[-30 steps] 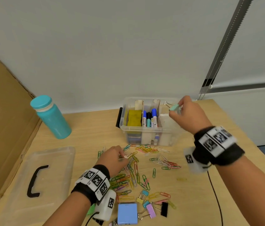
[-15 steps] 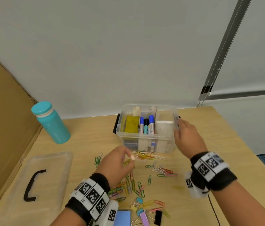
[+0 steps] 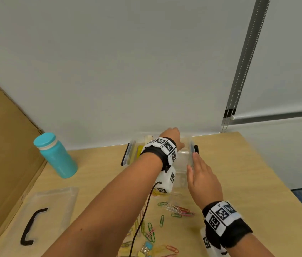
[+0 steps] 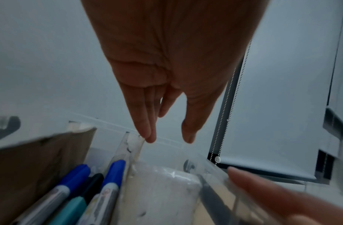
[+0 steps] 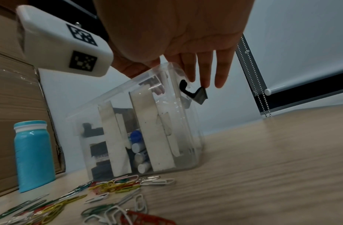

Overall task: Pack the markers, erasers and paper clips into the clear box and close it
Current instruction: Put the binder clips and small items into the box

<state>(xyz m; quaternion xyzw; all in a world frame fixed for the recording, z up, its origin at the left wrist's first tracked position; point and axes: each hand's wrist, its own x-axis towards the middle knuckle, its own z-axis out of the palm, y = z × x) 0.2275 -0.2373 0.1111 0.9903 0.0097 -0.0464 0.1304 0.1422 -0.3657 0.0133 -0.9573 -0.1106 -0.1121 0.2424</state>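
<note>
The clear box (image 3: pixel 190 145) stands open at the back of the table, with its black latch (image 5: pixel 195 94) at the right end. Blue, black and teal markers (image 4: pixel 112 175) stand in its middle compartment, and a white block (image 4: pixel 162 190) lies in the right one. My left hand (image 4: pixel 169 139) hovers over that right compartment (image 3: pixel 172 134), fingers straight and pointing down, nothing between them. My right hand (image 3: pixel 193 162) lies flat against the box's right end wall, its fingertips (image 5: pixel 205 85) by the latch. Coloured paper clips (image 3: pixel 176 210) are scattered on the table in front of the box.
The clear lid (image 3: pixel 53 201) with a black handle lies at the front left. A teal bottle (image 3: pixel 56 156) stands left of the box, by a cardboard wall (image 3: pixel 3 136). Binder clips (image 3: pixel 146 246) lie near the front edge. A black cable hangs from my left wrist.
My left hand rose from the paper clips on the table and reached over the box's right compartment. My right hand, holding a mint clip over the box a second ago, now lies against its right end.
</note>
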